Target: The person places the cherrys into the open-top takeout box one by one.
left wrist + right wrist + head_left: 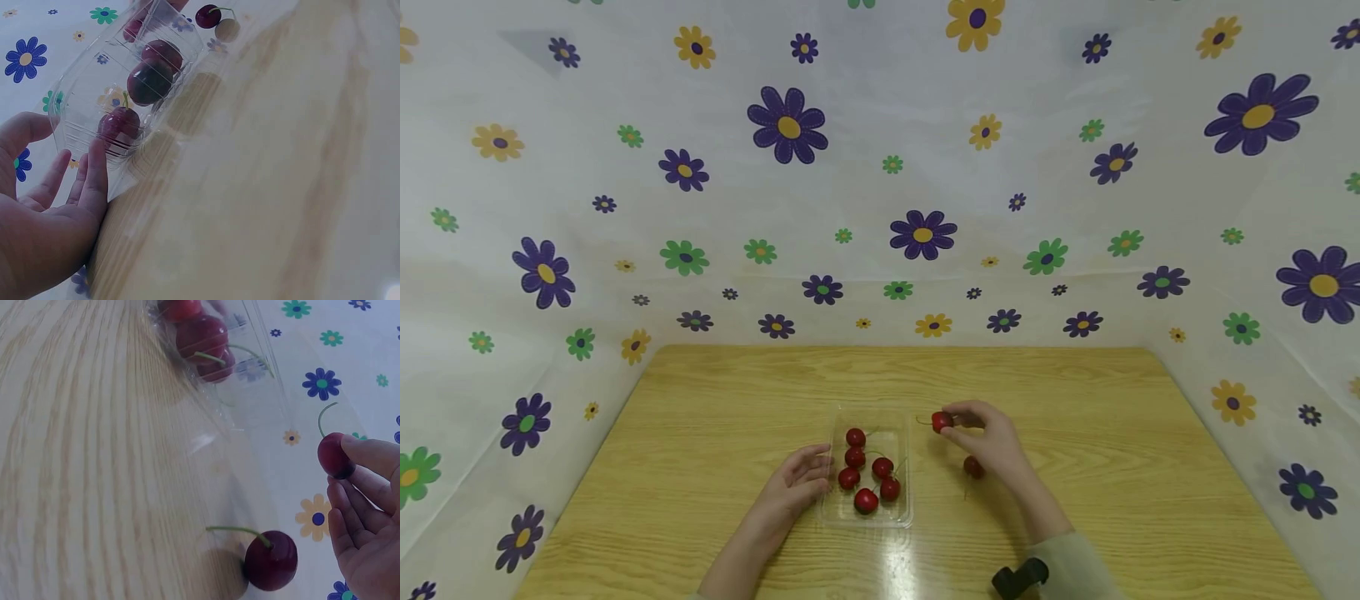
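Note:
A clear plastic box [895, 510] with several red cherries [866, 501] in it stands on the wooden table. My left hand [793, 483] touches the box's left wall with its fingers fairly straight, as the left wrist view [62, 212] also shows. To the right of the box, my right hand [992, 437] pinches a cherry [942, 422] between thumb and fingers, its thin green stem pointing left. Below that hand another cherry [973, 467] lies on the table, its stem seen clearly in the right wrist view.
The wooden table [715, 417] reaches back to a white flowered cloth [880, 192], which also hangs at both sides. A dark strap [1021, 578] sits on the right sleeve [1075, 567].

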The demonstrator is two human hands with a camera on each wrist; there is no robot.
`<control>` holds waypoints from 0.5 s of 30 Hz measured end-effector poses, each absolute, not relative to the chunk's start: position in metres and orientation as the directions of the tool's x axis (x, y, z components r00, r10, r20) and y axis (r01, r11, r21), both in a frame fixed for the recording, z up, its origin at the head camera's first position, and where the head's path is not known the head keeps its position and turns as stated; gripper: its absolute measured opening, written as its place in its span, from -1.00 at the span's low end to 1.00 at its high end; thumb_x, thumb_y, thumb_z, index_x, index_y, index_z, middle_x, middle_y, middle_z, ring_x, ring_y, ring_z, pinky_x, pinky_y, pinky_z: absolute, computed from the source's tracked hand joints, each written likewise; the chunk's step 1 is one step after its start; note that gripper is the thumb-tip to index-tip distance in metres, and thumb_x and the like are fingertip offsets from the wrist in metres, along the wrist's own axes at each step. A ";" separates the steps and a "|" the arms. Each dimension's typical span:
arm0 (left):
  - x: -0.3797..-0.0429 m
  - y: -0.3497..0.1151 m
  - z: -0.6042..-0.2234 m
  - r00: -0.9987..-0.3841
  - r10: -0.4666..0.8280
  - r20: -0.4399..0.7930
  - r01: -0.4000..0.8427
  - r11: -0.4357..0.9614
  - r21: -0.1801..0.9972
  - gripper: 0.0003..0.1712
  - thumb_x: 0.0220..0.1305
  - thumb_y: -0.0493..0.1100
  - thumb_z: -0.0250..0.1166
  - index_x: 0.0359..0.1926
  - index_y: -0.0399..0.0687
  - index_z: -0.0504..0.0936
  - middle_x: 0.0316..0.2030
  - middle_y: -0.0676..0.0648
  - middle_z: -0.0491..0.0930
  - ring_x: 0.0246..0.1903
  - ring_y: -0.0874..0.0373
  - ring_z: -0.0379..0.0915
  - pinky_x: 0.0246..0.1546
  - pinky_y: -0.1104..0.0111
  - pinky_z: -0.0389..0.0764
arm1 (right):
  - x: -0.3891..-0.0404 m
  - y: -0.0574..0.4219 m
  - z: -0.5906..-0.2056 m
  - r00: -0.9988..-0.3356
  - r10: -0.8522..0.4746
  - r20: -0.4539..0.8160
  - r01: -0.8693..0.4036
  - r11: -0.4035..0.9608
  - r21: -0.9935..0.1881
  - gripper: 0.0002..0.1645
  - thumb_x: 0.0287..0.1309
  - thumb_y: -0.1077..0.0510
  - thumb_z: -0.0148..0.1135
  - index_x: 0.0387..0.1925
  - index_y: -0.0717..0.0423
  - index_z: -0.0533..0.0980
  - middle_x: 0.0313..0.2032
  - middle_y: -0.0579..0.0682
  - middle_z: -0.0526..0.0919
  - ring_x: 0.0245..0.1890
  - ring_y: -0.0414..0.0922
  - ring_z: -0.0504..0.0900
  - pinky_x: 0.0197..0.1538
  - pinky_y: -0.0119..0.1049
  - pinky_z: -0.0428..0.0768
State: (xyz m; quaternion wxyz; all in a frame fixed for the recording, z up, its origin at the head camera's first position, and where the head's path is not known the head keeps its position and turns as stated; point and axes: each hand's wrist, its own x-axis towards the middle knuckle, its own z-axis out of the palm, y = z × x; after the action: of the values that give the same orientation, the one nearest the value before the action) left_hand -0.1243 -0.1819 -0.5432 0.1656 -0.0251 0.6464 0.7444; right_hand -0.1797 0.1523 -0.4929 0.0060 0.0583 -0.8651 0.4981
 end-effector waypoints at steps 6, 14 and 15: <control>-0.125 -0.182 -0.543 -0.942 0.215 -0.259 -0.287 -0.110 0.952 -0.25 0.39 -0.33 0.33 0.53 -0.29 0.30 0.31 -0.21 0.51 0.16 0.26 0.54 0.12 0.46 0.61 | -0.181 0.141 -0.491 -0.989 -0.118 0.086 -0.134 0.491 -0.861 -0.63 0.25 0.27 0.50 0.09 0.18 0.70 0.03 0.17 0.78 0.06 0.16 0.73 0.24 0.13 0.66; -0.125 -0.183 -0.543 -0.942 0.218 -0.256 -0.285 -0.113 0.952 -0.25 0.39 -0.33 0.33 0.53 -0.28 0.30 0.32 -0.20 0.51 0.16 0.26 0.54 0.13 0.45 0.61 | -0.182 0.125 -0.490 -0.981 -0.168 0.099 -0.169 0.477 -0.863 -0.65 0.25 0.26 0.51 0.07 0.13 0.71 -0.01 0.11 0.79 0.05 0.11 0.73 0.25 0.11 0.65; -0.125 -0.183 -0.543 -0.941 0.219 -0.257 -0.286 -0.114 0.951 -0.25 0.40 -0.34 0.33 0.53 -0.28 0.30 0.31 -0.20 0.51 0.16 0.26 0.54 0.13 0.45 0.61 | -0.182 0.122 -0.490 -0.980 -0.174 0.099 -0.172 0.477 -0.862 -0.65 0.24 0.26 0.51 0.07 0.13 0.72 -0.01 0.10 0.79 0.04 0.09 0.73 0.25 0.10 0.65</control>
State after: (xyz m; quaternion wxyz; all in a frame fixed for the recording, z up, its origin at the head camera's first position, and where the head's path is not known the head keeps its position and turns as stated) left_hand -0.1249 -0.1828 -0.5427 0.1691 -0.0261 0.6438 0.7458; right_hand -0.1820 0.1225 -0.4904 -0.0009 0.1005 -0.8595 0.5012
